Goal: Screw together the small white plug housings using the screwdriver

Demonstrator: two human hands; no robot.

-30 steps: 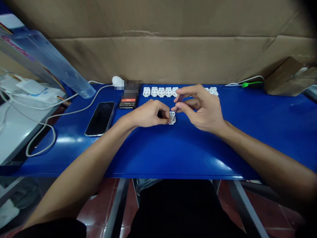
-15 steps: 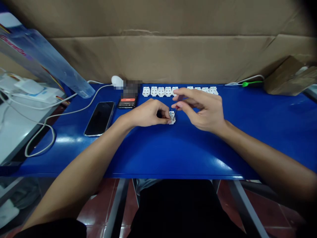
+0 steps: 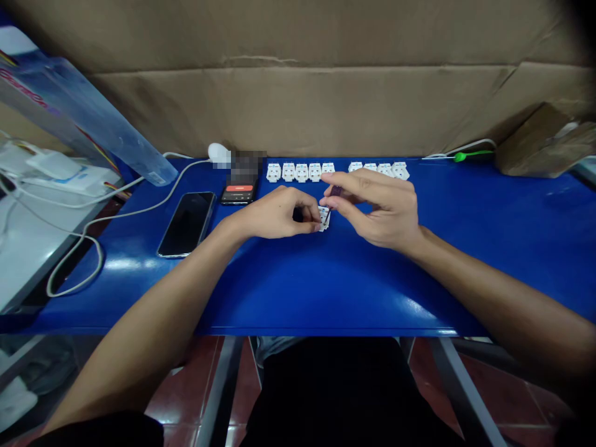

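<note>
We see the left hand (image 3: 284,213) closed in a pinch, its thumb and curled fingers gripping the left edge of a small white plastic block with dark openings (image 3: 325,217). The block is at the middle of the glossy blue tabletop (image 3: 298,292), between the two hands. We see the right hand (image 3: 379,202) gripping a slim screwdriver with a dark purplish handle (image 3: 336,191) between thumb and fingertips; its thin shaft slants down and to the left onto the block. The tip is too small for us to tell whether it sits inside an opening.

Beyond the hands, we find a row of similar white plastic blocks (image 3: 302,172) near the back edge, five on the left and four on the right across a gap, with the right hand overlapping some of the latter. To the left of the left hand, we see a black-screened phone in a clear case (image 3: 187,223) lying flat, and behind it a dark phone showing an orange bar (image 3: 238,194). A pale cable (image 3: 100,248) loops across the left side, and a brown cardboard box (image 3: 535,146) rests at the far right.
</note>
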